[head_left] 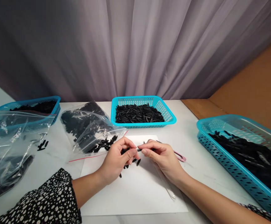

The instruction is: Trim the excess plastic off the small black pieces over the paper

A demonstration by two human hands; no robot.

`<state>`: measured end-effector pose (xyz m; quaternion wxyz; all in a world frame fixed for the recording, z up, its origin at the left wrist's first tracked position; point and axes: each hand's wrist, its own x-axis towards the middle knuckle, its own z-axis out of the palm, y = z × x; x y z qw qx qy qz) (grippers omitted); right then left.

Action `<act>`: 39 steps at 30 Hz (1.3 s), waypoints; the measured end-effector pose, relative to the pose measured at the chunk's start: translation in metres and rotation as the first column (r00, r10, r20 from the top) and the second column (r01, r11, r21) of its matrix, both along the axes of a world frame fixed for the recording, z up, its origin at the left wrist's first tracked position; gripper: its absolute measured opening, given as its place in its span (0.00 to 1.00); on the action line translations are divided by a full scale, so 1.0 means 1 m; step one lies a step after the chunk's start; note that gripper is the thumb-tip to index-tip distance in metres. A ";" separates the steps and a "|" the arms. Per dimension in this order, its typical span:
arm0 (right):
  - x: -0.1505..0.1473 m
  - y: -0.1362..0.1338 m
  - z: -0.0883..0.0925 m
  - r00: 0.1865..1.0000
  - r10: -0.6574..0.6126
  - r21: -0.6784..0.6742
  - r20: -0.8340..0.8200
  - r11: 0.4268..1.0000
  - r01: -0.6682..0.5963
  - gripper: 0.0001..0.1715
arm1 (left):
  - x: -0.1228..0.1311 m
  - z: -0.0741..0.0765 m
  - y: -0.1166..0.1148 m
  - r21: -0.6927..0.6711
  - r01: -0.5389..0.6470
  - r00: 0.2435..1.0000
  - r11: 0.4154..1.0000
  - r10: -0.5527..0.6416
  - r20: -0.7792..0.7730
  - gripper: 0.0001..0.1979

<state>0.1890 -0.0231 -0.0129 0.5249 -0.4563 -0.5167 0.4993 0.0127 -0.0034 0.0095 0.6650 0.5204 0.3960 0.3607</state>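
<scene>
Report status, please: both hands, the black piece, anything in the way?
Left hand and right hand both pinch one black piece, above the white sheet. Pink tool by right hand. Loose pieces under left hand, bag close behind.

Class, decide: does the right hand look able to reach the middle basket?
Probably yes: only bare table lies between right hand and middle basket, though its fingers pinch a black piece.

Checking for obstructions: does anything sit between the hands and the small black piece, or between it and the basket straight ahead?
Nothing visible. Left hand and right hand pinch the small black piece. Only bare white sheet and table lie before the teal basket; the open bag sits left of that line.
</scene>
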 end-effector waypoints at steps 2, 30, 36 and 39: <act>0.000 0.001 0.000 1.000 -0.016 -0.013 -0.020 1.000 0.015 0.07 | 0.000 0.000 0.000 0.002 0.009 1.000 1.000 -0.009 -0.009 0.13; -0.001 0.003 -0.001 0.976 -0.113 -0.177 -0.184 0.981 0.080 0.17 | -0.001 -0.004 0.000 0.022 0.015 0.994 1.000 -0.017 0.106 0.08; -0.001 0.003 0.001 0.976 -0.109 -0.156 -0.188 0.984 0.080 0.16 | -0.001 -0.003 0.000 -0.020 0.073 0.997 0.997 -0.073 0.031 0.08; -0.001 0.003 0.000 0.975 -0.102 -0.164 -0.196 0.984 0.070 0.17 | 0.000 0.000 -0.001 0.016 0.049 0.999 0.999 -0.049 -0.003 0.09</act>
